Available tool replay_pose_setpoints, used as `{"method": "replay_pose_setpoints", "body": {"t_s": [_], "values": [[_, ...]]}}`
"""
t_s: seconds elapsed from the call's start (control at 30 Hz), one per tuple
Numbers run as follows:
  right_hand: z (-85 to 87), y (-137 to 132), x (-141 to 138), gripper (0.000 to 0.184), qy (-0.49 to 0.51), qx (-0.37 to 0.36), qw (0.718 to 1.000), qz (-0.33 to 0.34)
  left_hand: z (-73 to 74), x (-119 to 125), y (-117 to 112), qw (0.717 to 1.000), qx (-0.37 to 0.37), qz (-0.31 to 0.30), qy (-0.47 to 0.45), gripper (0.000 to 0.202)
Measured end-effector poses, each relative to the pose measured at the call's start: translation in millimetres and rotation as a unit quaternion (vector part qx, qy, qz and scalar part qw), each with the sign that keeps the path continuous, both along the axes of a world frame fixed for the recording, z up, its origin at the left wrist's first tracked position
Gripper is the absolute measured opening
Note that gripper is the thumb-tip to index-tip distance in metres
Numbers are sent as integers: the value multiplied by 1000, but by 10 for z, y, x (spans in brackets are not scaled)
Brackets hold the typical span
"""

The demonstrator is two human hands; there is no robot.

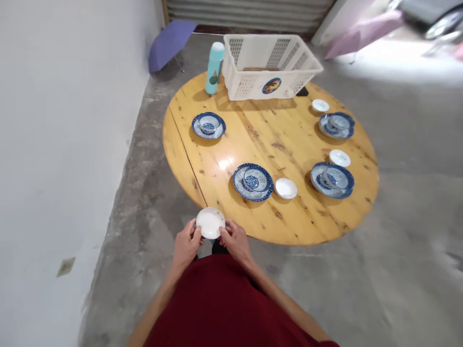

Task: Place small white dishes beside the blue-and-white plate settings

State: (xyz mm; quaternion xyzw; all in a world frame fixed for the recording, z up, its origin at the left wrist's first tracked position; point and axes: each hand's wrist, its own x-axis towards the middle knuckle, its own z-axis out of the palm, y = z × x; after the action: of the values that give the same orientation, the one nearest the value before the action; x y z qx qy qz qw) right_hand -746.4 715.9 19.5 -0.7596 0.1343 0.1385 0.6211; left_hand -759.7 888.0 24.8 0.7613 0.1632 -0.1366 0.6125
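A small white dish is held in front of my body, near the front left edge of the round wooden table. My left hand pinches its left rim, and my right hand pinches its right rim. Closest beyond the hands is a blue-and-white plate with a patterned bowl on it. Just right of that plate lies another small white dish. Farther back on the left stands a second blue-and-white plate with a bowl on it.
Two more plate-and-bowl sets, one a nearer plate, the other a farther plate, stand at the right beside small white dishes. A white plastic crate and a turquoise bottle stand at the back. A wall runs along the left.
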Motion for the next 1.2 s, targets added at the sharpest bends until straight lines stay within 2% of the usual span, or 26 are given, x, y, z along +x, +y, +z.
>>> {"method": "replay_pose_setpoints", "body": {"t_s": [0.13, 0.27, 0.53, 0.77, 0.9, 1.07, 1.13, 1.2], "values": [[-3, 90, 191, 32, 1, -20, 999, -40, -95, 294, 83, 999, -18, -26, 0, 52], [-89, 154, 469, 34, 5, -29, 998, -63, -167, 630, 143, 999, -18, -40, -6, 52], [-232, 317, 1164, 36, -28, -50, 997, -56, -71, 1385, 328, 997, 32, -68, -21, 34], [-281, 269, 1593, 44, -26, -63, 993, -98, -55, 1931, 232, 994, 18, -111, -12, 35], [-332, 251, 1728, 48, -25, -85, 987, -131, -143, 2211, 190, 989, 12, -146, 4, 36], [-389, 363, 1924, 43, -18, -102, 972, -209, -308, 2623, 254, 979, -20, -200, 22, 38], [-392, 447, 2028, 41, -6, -96, 966, -241, -378, 2831, 313, 973, -40, -225, 32, 42], [-380, 552, 2134, 41, 19, -68, 960, -272, -453, 3077, 377, 972, -71, -223, 40, 46]]}}
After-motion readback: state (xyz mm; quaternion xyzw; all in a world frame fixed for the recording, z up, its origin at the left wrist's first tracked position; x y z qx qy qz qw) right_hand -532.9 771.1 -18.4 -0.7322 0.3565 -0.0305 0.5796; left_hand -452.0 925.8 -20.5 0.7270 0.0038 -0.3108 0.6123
